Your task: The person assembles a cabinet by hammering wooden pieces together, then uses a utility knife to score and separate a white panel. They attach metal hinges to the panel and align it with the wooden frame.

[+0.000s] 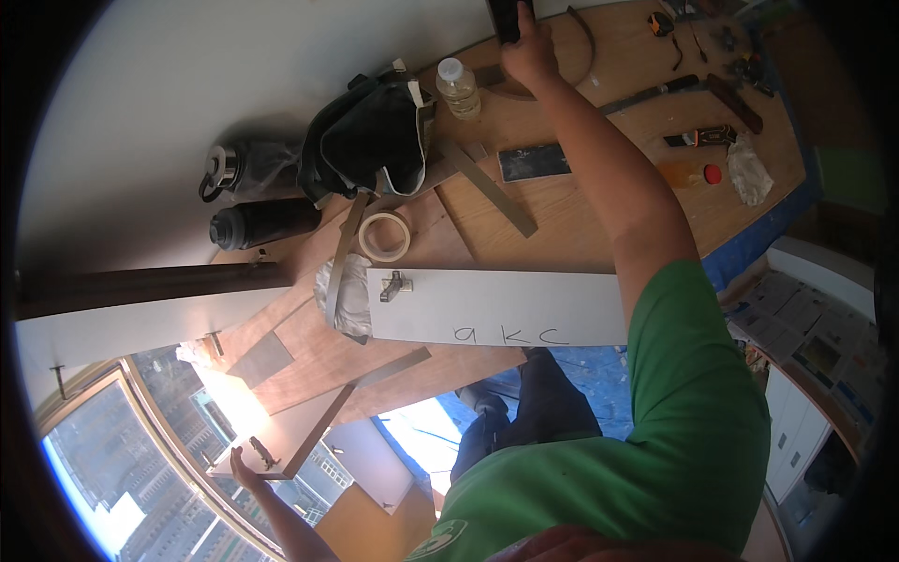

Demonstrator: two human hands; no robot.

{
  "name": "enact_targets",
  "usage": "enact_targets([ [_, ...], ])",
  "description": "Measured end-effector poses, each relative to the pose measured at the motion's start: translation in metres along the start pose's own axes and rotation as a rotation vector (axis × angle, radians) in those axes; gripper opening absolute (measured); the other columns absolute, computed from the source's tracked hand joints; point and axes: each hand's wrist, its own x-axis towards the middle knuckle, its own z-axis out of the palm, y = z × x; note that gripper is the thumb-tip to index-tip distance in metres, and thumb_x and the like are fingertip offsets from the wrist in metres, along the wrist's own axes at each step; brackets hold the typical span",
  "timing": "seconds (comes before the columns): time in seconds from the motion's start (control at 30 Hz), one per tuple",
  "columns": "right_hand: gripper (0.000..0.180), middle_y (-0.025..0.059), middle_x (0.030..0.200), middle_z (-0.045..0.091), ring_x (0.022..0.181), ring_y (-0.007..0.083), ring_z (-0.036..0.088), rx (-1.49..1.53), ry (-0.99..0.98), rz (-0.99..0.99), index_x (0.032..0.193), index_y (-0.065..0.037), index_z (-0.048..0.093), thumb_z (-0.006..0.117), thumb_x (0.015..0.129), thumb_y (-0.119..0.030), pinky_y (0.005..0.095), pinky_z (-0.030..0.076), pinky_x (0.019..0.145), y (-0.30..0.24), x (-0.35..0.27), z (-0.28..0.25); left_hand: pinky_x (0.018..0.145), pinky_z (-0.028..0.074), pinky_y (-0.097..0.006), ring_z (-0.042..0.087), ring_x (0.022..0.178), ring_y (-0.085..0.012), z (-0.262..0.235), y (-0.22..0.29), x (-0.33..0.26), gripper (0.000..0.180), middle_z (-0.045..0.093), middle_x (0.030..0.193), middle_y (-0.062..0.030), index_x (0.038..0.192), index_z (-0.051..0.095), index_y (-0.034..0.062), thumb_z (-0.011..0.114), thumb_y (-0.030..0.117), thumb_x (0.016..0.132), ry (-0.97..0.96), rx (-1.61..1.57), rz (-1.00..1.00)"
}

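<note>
Head view shows me a cluttered wooden desk (pixel 562 225) seen from above, with my green sleeve (pixel 693 393) filling the lower right. My right hand (pixel 529 51) is stretched far up to the top edge of the picture, its fingers wrapped around a dark flat object (pixel 506 17) that is cut off by the frame, so I cannot tell what it is. My left hand (pixel 245 468) is low at the left, over the window glass, gripping the end of a small pale panel (pixel 272 440) that carries a metal hinge (pixel 264 455); the thumb lies along the panel's edge and the fingers are hidden beneath.

Just below the right hand stands a clear plastic bottle (pixel 459 86) with a white cap. To its left sits a black bag (pixel 370 140), and beyond that two dark flasks (pixel 257 223) lie on their sides against the white wall. A roll of masking tape (pixel 385 236) lies flat just below the bag. Across the middle of the desk rests a long white board (pixel 496 307) with handwriting on it and another metal hinge (pixel 394 286) near its left end. A grey sanding block (pixel 533 162) lies beside my forearm. Further right I see a utility knife (pixel 700 138), a small orange bottle with a red cap (pixel 691 174) and a crumpled white rag (pixel 749 170).
</note>
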Motion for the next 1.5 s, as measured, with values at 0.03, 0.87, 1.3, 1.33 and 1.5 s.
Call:
enact_targets([
  [0.03,0.087,0.0298,0.150,0.040,0.134,0.0471,0.048,-0.005,0.023,-0.018,0.168,-0.016,0.020,0.061,0.093,-0.002,0.0493,0.045,0.111,0.004,0.002,0.004,0.103,0.048,-0.040,0.064,0.115,-0.0265,0.001,0.001,0.002,0.048,0.070,0.122,-0.0117,0.125,0.071,-0.0026,0.065,0.036,0.096,-0.004,-0.002,0.005],
  [0.87,0.011,0.0005,0.088,0.059,0.078,0.0063,0.057,0.333,-0.315,-0.052,0.106,-0.003,0.062,0.066,0.097,-0.006,0.0234,0.051,0.071,0.090,-0.210,-0.065,0.103,0.049,-0.041,0.064,0.115,-0.0264,0.002,0.005,-0.010,0.046,0.070,0.123,-0.0128,0.127,0.069,-0.0043,0.060,0.034,0.103,0.003,0.019,0.058],
  [1.3,0.020,0.0177,0.096,0.072,0.089,0.0306,0.071,-0.530,-0.189,-0.111,0.107,-0.003,0.069,0.061,0.097,-0.018,0.0441,0.054,0.080,0.147,0.009,-0.253,0.106,0.046,-0.042,0.062,0.120,-0.0282,-0.005,-0.009,0.017,0.051,0.068,0.127,-0.0148,0.130,0.067,-0.0059,0.060,0.034,0.100,-0.058,0.036,0.046],
  [1.33,0.022,0.0195,0.100,0.073,0.093,0.0331,0.071,-0.666,-0.224,-0.157,0.109,-0.002,0.070,0.060,0.097,-0.017,0.0458,0.055,0.082,0.176,0.034,-0.251,0.106,0.047,-0.042,0.062,0.120,-0.0284,0.000,-0.007,0.022,0.050,0.068,0.126,-0.0143,0.128,0.068,-0.0054,0.060,0.035,0.100,-0.059,0.014,0.052],
  [1.5,0.030,0.0210,0.120,0.072,0.111,0.0385,0.070,-0.973,-0.436,-0.019,0.120,-0.002,0.073,0.059,0.097,-0.016,0.0489,0.056,0.095,0.187,0.054,-0.215,0.106,0.047,-0.043,0.062,0.120,-0.0289,-0.007,-0.015,0.011,0.049,0.067,0.128,-0.0140,0.128,0.068,-0.0049,0.061,0.034,0.099,-0.025,0.007,0.017],
])
